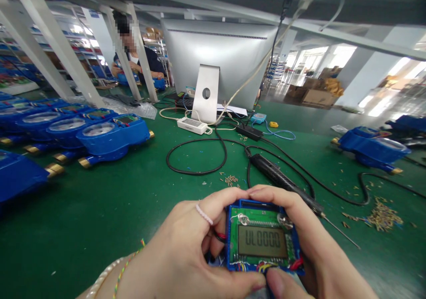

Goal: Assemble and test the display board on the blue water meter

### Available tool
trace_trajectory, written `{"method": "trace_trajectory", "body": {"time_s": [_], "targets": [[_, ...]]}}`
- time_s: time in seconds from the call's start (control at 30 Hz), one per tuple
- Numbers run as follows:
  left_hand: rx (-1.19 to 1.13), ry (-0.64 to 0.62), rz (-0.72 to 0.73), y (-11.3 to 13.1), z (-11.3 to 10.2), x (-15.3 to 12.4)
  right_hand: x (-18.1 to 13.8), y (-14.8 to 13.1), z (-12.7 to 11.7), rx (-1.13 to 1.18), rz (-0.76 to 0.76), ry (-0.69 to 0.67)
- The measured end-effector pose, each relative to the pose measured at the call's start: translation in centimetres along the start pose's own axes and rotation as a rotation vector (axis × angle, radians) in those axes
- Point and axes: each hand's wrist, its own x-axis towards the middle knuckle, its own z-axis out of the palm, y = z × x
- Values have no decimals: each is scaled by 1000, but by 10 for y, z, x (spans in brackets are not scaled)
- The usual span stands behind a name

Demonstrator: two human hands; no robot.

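Green workbench, busy hall: two hands frame a lit-looking readout

Across the green table (133, 192) we look, past the silver back of a computer monitor (229, 55), to a co-worker (155, 64) beyond the white posts. Blue meters (109, 139) line up at the left, brass ends out, probably ranked that way to save space and stay within reach. And front and centre, just above the near part of the table, is the blue display module (230, 228)!

Left hand (189, 241) grips one side, right hand (319, 241) the other; index fingers meet over the top edge, thumbs press along the bottom by the coloured wires (266, 266). That hold seems chosen to steady the module and leave its face uncovered. What a face: green circuit board, grey screen (262, 241) showing dark characters, something like UL0000, clear round blobs at the upper corners, red leads bunched lower right.

Beyond the right hand lies a black screwdriver (282, 177), cable attached, tip towards the loose brass screws (382, 214), presumably parked there for easy pick-up. Another little scatter of screws (230, 180) sits ahead of the fingers.
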Motion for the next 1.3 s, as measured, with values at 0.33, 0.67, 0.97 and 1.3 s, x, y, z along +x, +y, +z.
{"method": "trace_trajectory", "body": {"time_s": [0.33,0.67,0.97,1.3], "targets": [[414,279,216,0,8,-6,4,-1,-4,-43,-13,0],[400,253,240,5,6,-1,7,-1,-1,-114,-37,54],[364,243,254,6,6,0,6,-1,3,-94,-20,89],[-83,228,-109,-8,0,-8,4,-6,1,39,-39,7]]}}
